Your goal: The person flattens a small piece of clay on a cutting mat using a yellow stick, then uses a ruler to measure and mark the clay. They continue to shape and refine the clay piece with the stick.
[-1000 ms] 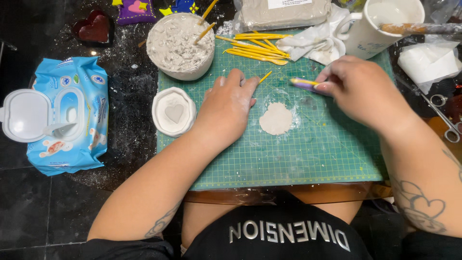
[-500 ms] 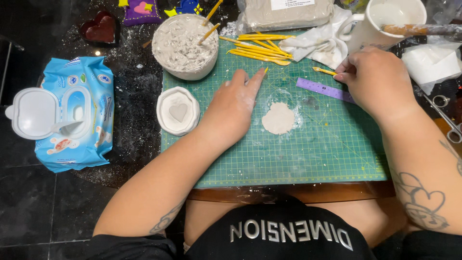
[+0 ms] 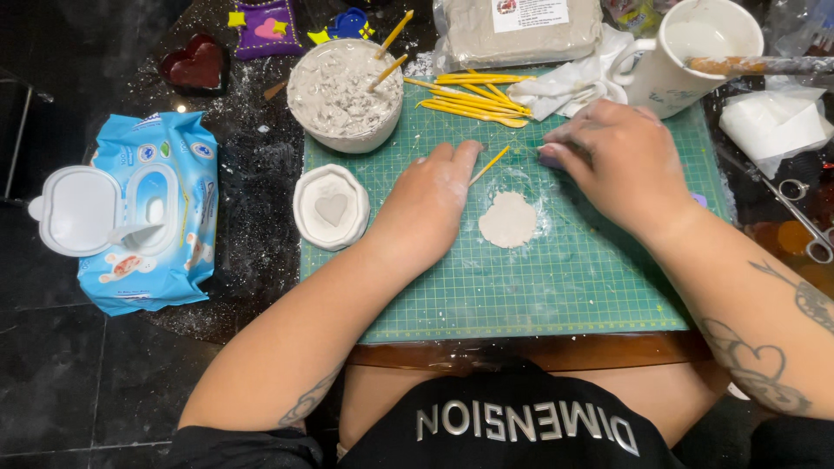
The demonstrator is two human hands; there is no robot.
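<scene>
Soft blue plastic pack of wet wipes [image 3: 148, 217], far left on the dark tabletop, well apart from the green mat; oblong, w/ small coloured pics on its front. Its white oval flip lid [image 3: 76, 211] stands open to the left, one wipe poking out of the slot. Top centre: clear-wrapped grey clay block [image 3: 512, 35], rectangular, lying flat, w/ a white rectangular label [image 3: 530, 13] w/ red mark on top.
</scene>
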